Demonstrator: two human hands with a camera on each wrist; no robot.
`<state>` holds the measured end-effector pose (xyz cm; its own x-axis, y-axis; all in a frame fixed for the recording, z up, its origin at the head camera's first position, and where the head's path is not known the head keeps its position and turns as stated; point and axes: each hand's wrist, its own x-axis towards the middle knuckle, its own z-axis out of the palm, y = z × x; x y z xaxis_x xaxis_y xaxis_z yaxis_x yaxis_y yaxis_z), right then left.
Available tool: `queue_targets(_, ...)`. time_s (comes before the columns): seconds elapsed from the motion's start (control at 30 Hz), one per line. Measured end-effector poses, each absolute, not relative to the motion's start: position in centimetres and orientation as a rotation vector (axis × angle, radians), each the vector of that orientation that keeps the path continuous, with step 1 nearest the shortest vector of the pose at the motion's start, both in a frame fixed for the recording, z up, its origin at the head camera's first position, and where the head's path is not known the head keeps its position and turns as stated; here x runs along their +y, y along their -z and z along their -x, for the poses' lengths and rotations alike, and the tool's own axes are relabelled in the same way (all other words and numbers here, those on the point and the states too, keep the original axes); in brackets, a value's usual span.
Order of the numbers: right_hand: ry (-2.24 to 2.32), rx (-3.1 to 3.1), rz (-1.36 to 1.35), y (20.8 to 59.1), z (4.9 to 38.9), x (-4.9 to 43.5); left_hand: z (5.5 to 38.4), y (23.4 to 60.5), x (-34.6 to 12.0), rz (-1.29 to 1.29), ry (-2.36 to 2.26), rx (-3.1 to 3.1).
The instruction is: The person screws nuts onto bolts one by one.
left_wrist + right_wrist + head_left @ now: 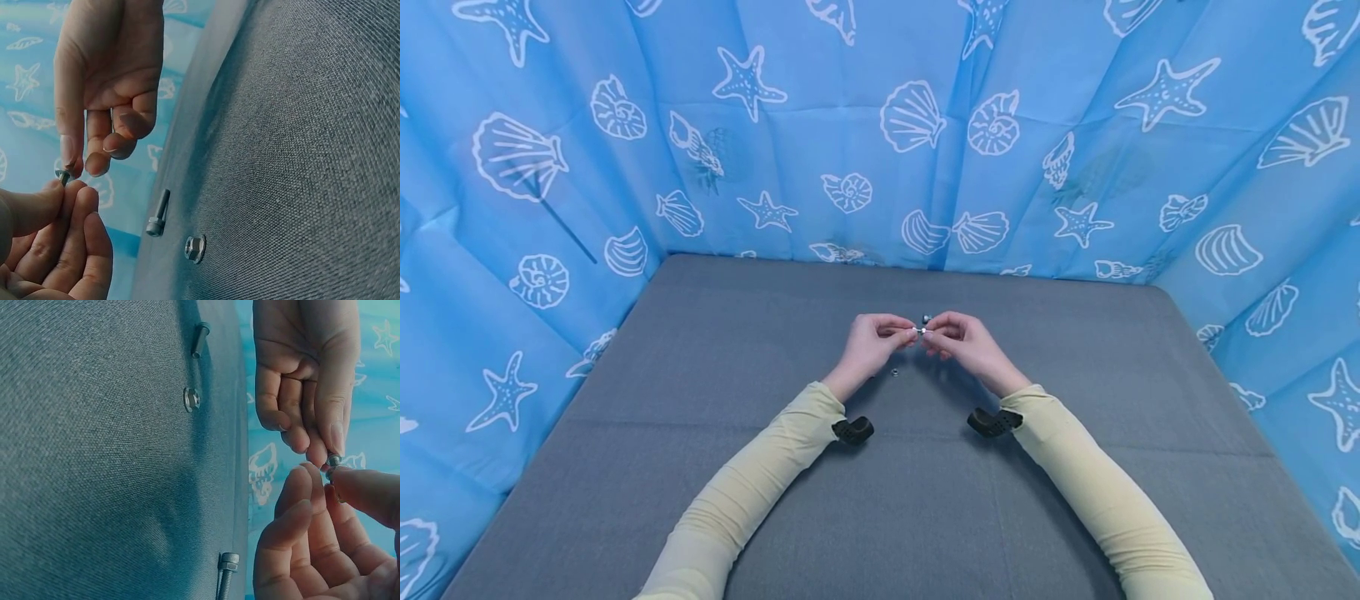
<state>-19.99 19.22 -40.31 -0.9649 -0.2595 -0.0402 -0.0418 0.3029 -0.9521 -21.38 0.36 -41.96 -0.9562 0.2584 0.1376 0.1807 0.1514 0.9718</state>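
Note:
Thumb and fingertips of my left hand [868,343] pinch a small metal bolt [64,179], most of which the fingers hide. Facing it, my right hand [967,343] pinches a flanged nut [330,474] at the bolt, thumb pressed against its side. Both hands meet fingertip to fingertip over the table. Just beyond them lies another bolt [229,565] with a nut on it near its head. A loose flange nut [894,372] sits on the cloth nearer the body, beside a third bolt [200,340].
A grey cloth covers the table [865,508]. Blue curtains [850,125] with white shell and starfish prints hang behind it and at both sides. Black wrist-worn devices [854,430] stick out from both sleeves.

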Motion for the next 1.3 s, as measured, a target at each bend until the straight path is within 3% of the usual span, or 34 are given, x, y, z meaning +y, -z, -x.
queue_targets(1.3, 1.704, 2.434, 0.309, 40.38, 19.91, 19.03, 21.25, 42.05, 0.24, -0.453, -1.926, 2.361)
